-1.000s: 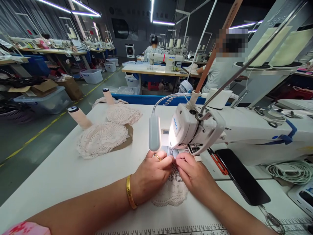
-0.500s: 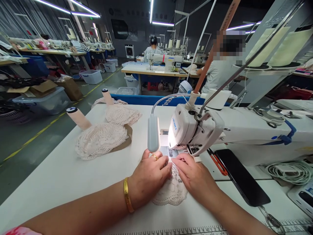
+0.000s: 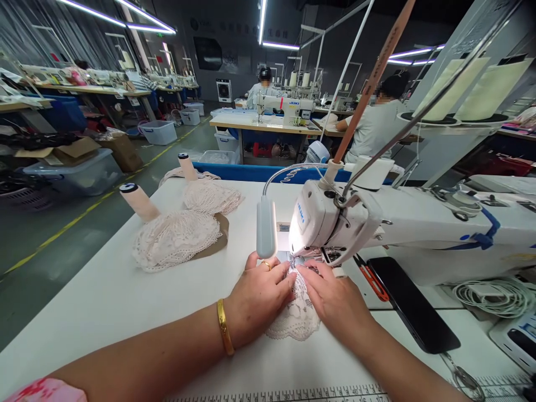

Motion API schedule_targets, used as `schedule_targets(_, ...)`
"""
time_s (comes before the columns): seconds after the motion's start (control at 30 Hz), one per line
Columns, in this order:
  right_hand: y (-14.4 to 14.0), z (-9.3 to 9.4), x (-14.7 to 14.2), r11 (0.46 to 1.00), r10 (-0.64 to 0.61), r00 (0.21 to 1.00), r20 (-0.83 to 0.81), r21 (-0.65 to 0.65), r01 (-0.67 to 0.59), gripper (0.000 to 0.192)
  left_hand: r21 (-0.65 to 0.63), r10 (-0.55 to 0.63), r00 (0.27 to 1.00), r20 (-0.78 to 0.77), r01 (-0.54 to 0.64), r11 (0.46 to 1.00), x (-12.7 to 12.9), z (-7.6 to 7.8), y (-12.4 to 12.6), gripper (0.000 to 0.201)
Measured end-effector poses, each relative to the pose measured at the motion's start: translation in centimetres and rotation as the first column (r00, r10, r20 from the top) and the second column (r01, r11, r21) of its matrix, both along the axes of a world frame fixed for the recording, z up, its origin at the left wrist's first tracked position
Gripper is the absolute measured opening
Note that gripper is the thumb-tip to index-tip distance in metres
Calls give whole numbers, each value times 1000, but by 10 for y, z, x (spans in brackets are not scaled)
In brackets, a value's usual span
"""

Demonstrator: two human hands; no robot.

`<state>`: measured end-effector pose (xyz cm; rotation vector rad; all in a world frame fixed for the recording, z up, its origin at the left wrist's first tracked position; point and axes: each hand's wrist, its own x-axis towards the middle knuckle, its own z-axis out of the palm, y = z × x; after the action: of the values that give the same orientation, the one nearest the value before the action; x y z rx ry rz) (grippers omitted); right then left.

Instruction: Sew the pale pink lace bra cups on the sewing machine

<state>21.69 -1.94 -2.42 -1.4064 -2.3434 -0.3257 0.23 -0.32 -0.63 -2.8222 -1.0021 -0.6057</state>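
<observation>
1. Head view: one lace piece (image 3: 296, 312) lies flat on the white counter (image 3: 104, 301), just in front of the sewing machine (image 3: 377, 223), its far edge under the machine's head.
2. The left hand (image 3: 259, 296) rests palm down on the lace's left side, fingers nearly flat and spread a little, pressing it down, not gripping.
3. The right hand (image 3: 335, 298) lies on the lace's right side, fingers stretched toward the needle area, tips pressing the lace; it clasps nothing.
4. The lace shows between the two hands, which almost meet at its far end.
5. The left arm bears one gold bangle (image 3: 225, 335), and the hand one ring (image 3: 267, 266).
6. One lamp (image 3: 266, 228) hangs on a bent neck just beyond the left hand.
7. Two lace stacks (image 3: 173, 240) lie well to the left, with two thread cones (image 3: 138, 201) beside them.
8. One phone (image 3: 412, 304) lies right of the hands, red snips (image 3: 371, 279) beside it, a coiled cable (image 3: 494, 293) farther right.
9. Two people sit at machines in the background.
</observation>
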Motion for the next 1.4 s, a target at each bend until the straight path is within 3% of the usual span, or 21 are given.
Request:
schedule_targets(0.33, 0, 0, 1, 997, -5, 1000, -25, 79, 7, 34, 46, 8, 1000, 29, -9, 999, 0, -2, 0, 18)
schedule_targets(0.6, 3, -4, 1, 998, 3, 1000, -22, 64, -2, 35, -47, -6, 1000, 20, 7, 999, -2, 3, 4, 18)
schedule_targets(0.67, 0, 0, 4, 999, 27, 999, -44, 27, -26, 32, -134, -17, 1000, 22, 20, 991, -5, 10, 2, 19)
schedule_targets(0.73, -5, 9, 9, 993, 97, 991, -96, -63, -103, 23, -222, -43, 999, 14, 44, 974, -11, 21, -2, 37)
schedule_targets(0.8, -10, 21, 14, 951, 198, 967, -163, -207, -229, 21, -280, -99, 995, -20, 89, 956, -15, 29, -6, 54)
schedule_targets(0.83, -13, 26, 16, 914, 236, 952, -193, -288, -285, 32, -296, -127, 991, -39, 110, 949, -17, 31, -8, 55)
schedule_targets(0.9, -15, 33, 19, 854, 275, 934, -229, -388, -346, 41, -297, -155, 987, -49, 134, 945, -17, 30, -9, 35)
schedule_targets(0.97, -13, 33, 20, 839, 294, 921, -255, -392, -376, 16, -281, -152, 988, -9, 143, 949, -15, 23, -7, 13)
schedule_targets(1.0, -12, 31, 19, 848, 297, 916, -271, -367, -384, 4, -277, -140, 990, 29, 143, 950, -13, 18, -5, 16)
schedule_targets(1.07, -8, 25, 17, 883, 275, 908, -318, -290, -369, 18, -303, -96, 987, 127, 130, 944, -7, 10, 1, 21)
schedule_targets(1.2, -5, 19, 9, 959, 101, 892, -440, -197, -206, 22, -462, 57, 946, 318, 103, 881, 3, 8, 12, 19)
schedule_targets(1.3, -6, 19, 3, 977, -1, 860, -511, -183, -107, 27, -547, 123, 929, 348, 95, 832, 7, 14, 18, 15)
schedule_targets(1.4, -7, 18, 0, 986, -15, 826, -564, -147, -83, 29, -571, 119, 941, 318, 90, 816, 8, 16, 21, 14)
